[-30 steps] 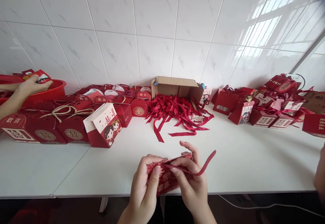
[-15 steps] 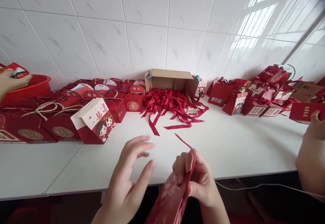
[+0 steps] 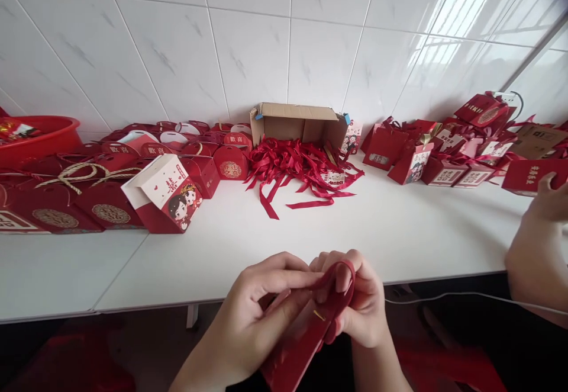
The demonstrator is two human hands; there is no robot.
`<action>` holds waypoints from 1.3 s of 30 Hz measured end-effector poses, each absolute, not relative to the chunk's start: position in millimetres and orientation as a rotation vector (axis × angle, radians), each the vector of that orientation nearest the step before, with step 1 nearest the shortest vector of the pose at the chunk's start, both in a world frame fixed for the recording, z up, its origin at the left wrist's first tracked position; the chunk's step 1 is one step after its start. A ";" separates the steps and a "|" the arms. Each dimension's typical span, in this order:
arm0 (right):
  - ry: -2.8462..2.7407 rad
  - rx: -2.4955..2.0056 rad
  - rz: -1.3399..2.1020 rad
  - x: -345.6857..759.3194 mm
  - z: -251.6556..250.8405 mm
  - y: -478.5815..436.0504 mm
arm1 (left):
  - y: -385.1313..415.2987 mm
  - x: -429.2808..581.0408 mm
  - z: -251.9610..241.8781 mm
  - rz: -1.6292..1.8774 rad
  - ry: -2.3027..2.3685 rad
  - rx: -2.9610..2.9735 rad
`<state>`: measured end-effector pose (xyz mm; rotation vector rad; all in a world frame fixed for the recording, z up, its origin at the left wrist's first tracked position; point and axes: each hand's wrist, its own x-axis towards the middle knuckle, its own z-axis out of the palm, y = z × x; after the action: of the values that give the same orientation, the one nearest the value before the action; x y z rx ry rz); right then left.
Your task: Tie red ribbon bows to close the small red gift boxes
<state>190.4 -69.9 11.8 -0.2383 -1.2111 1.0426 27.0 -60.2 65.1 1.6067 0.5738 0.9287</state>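
Observation:
A flat red paper box (image 3: 298, 344) hangs tilted below the white table's front edge (image 3: 177, 279), held between both my hands. My left hand (image 3: 252, 321) is closed on its upper left side, thumb pressing near the top. My right hand (image 3: 359, 309) is closed on its top right corner, and a red ribbon (image 3: 344, 282) loops over those fingers. The lower part of the box runs out of view at the bottom.
A cardboard carton (image 3: 298, 124) spills red ribbons (image 3: 302, 173) at the back centre. Folded red gift boxes (image 3: 110, 185) crowd the left, more (image 3: 444, 155) lie on the right. A red basin (image 3: 39, 137) stands far left. Another person's hand (image 3: 539, 232) holds a red box (image 3: 528, 176) at right.
My left hand, which was off the box and open, has closed on it again. The ribbon end that stood up now curls over my right fingers. The other person's hand at the basin has left.

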 end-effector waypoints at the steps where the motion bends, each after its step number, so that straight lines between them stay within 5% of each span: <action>1: -1.219 -0.245 1.017 191.6 12.3 -71.6 | -62.4 25.1 65.2 0.893 0.533 1.579; 39: -1.443 -0.448 0.694 202.4 11.9 -78.3 | -86.1 11.9 59.9 0.903 0.564 1.493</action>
<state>202.4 -78.3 11.9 -0.4476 -1.4431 0.6944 11.9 -86.1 59.9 1.4931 0.5639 0.9032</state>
